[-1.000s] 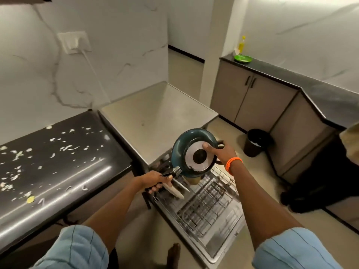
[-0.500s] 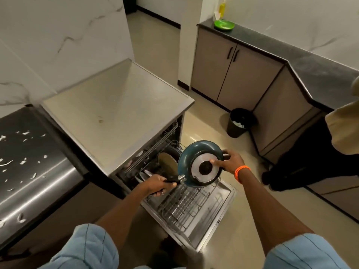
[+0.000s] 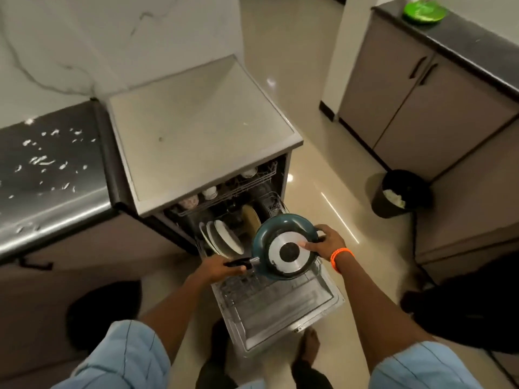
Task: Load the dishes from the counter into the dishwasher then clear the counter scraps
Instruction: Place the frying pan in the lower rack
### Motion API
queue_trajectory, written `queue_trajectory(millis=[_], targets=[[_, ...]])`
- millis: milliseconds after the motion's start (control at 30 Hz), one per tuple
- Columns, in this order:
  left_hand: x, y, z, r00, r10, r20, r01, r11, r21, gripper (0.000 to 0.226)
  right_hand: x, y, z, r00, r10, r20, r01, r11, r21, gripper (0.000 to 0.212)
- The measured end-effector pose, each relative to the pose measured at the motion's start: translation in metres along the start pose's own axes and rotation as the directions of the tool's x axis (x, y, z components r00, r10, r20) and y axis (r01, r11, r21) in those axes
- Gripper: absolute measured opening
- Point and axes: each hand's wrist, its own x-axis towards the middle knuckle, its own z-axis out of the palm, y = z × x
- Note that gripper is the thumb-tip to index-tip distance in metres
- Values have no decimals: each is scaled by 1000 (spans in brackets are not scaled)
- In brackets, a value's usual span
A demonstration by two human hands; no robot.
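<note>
I hold a teal frying pan (image 3: 283, 242) on edge, its silver base facing me, above the pulled-out lower rack (image 3: 269, 287) of the open dishwasher (image 3: 196, 141). My left hand (image 3: 222, 269) grips the pan's black handle. My right hand (image 3: 325, 242) holds the pan's right rim, thumb on the base. White plates (image 3: 224, 237) stand upright in the rack just left of the pan, with a tan plate (image 3: 250, 217) behind them. Cups sit in the upper rack (image 3: 224, 192). White scraps (image 3: 47, 158) lie scattered on the dark counter (image 3: 56, 197) at left.
The dishwasher door (image 3: 280, 318) lies open flat in front of my bare feet. A black bin (image 3: 398, 192) with white waste stands on the floor at right by grey cabinets (image 3: 407, 88). A green plate (image 3: 424, 12) sits on the far counter. A dark shape (image 3: 463, 307) lies at lower right.
My view has tipped down and closer over the dishwasher. The pan has come lower toward the lower rack, still held in both hands. The plates now show in the rack.
</note>
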Motion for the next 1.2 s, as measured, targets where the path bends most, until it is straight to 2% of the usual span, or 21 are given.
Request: queue_trajectory(millis=[133, 233, 300, 367, 467, 533, 633, 667, 733, 800, 867, 967, 1033, 1100, 1200], targets=[[-17, 12, 26, 986, -94, -139, 88, 995, -48, 35, 15, 5, -21, 996, -32, 80, 37, 997, -66, 66], [-23, 11, 41, 957, -162, -239, 129, 980, -149, 20, 20, 6, -35, 991, -42, 128, 58, 991, -125, 68], [-23, 6, 49, 941, -226, -251, 163, 955, -249, 15, 23, 7, -40, 987, -33, 160, 58, 986, -157, 68], [-25, -3, 57, 914, -312, -257, 184, 887, -424, 21, 25, 9, -39, 981, -37, 191, 71, 982, -174, 67], [-29, -16, 69, 880, -400, -255, 130, 721, -681, 25, 31, 20, -32, 977, -30, 211, 65, 985, -163, 70], [-24, -26, 78, 861, -448, -240, 106, 620, -777, 23, 38, 30, -26, 976, -26, 216, 59, 988, -146, 73], [-5, -39, 96, 848, -488, -209, 101, 534, -839, 20, 46, 40, -16, 980, -31, 196, 59, 988, -140, 56], [3, -43, 104, 846, -492, -207, 104, 533, -839, 19, 52, 45, -13, 982, -31, 184, 58, 988, -141, 50], [25, -53, 118, 853, -460, -247, 92, 597, -797, 17, 72, 57, -5, 984, -49, 169, 75, 985, -154, 46], [50, -62, 130, 882, -392, -262, 71, 659, -749, 16, 97, 72, 3, 985, -64, 162, 93, 980, -177, 50], [83, -79, 147, 899, -365, -242, 79, 678, -731, 18, 132, 93, 16, 982, -74, 175, 109, 974, -200, 54], [122, -95, 170, 922, -346, -175, 118, 681, -723, 22, 172, 117, 36, 983, -67, 171, 107, 966, -235, 62], [147, -109, 189, 938, -327, -119, 148, 684, -715, 17, 197, 134, 49, 981, -53, 188, 101, 961, -256, 64], [172, -126, 210, 934, -343, -102, 196, 730, -655, 10, 222, 155, 62, 975, -41, 217, 101, 957, -270, 65], [204, -142, 237, 928, -347, -138, 219, 805, -551, 20, 249, 187, 76, 971, -18, 240, 92, 949, -301, 68]])
